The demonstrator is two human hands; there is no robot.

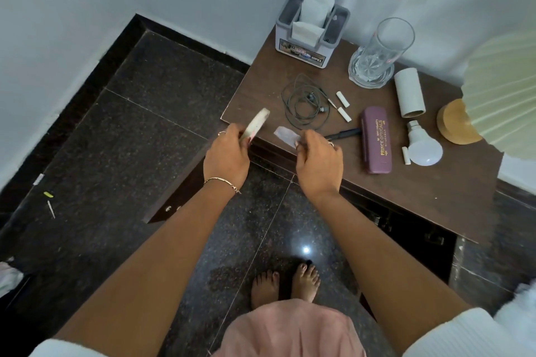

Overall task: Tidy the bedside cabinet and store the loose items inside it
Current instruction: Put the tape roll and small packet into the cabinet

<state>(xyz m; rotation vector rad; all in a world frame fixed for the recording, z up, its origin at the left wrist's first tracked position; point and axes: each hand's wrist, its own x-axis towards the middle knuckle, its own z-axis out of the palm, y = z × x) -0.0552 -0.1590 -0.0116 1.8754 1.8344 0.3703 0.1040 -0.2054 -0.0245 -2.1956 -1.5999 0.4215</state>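
Left hand (226, 158) curled its fingers round a thin whitish ring (256, 124), perhaps tape; right hand (319, 164) pinched a flimsy-looking pale scrap (285, 134) by its edge.

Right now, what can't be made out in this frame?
Head view only:
- Cabinet inside: dark, shaded by the top; contents unreadable.
- Lamp: cut by the right edge.
- Roll in the left hand: motion-blurred; kind unclear.
- Right hand, its grip on the strip: hidden by the hand's back.

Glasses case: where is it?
In the head view's right half, the glasses case lies on the cabinet top between the black pen and the light bulb.
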